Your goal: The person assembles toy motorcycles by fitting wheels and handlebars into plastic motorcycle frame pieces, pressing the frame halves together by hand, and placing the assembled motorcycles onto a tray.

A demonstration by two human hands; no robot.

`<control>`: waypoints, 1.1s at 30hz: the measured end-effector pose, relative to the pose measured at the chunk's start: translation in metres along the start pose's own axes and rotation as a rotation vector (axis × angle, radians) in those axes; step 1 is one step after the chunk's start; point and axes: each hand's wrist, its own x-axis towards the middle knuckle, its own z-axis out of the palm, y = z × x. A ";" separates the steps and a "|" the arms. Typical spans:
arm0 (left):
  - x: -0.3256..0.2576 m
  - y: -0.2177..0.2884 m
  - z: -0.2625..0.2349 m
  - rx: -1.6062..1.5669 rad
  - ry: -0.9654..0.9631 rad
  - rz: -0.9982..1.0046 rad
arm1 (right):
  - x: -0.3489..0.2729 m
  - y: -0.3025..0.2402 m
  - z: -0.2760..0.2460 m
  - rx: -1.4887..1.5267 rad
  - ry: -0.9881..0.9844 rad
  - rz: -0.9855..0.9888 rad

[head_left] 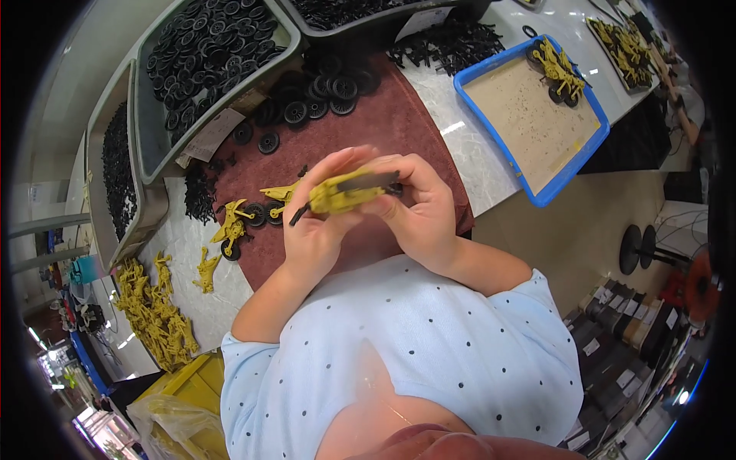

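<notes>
Between my two hands, above a dark red cloth (414,130), I hold a yellow toy motorcycle (337,196) with black parts; it is slightly blurred. My left hand (313,238) is closed round its left end, where a short black piece sticks out. My right hand (428,211) pinches the other end between thumb and fingers. Left of my left hand, on the cloth's edge, lie a yellow motorcycle body (231,223) and part of another, with black wheels beside them. Loose black wheels (296,113) are scattered at the far side of the cloth.
A grey bin of black wheels (287,46) stands at the far left, beside a bin of small black parts (119,165). Yellow bodies (157,322) are heaped at the near left. On the right, a blue-rimmed tray (498,157) holds yellow motorcycles. Black parts (452,46) lie behind.
</notes>
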 end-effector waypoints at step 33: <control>-0.010 0.022 -0.004 1.259 -0.076 0.337 | 0.006 -0.020 -0.024 -0.765 -0.274 -0.136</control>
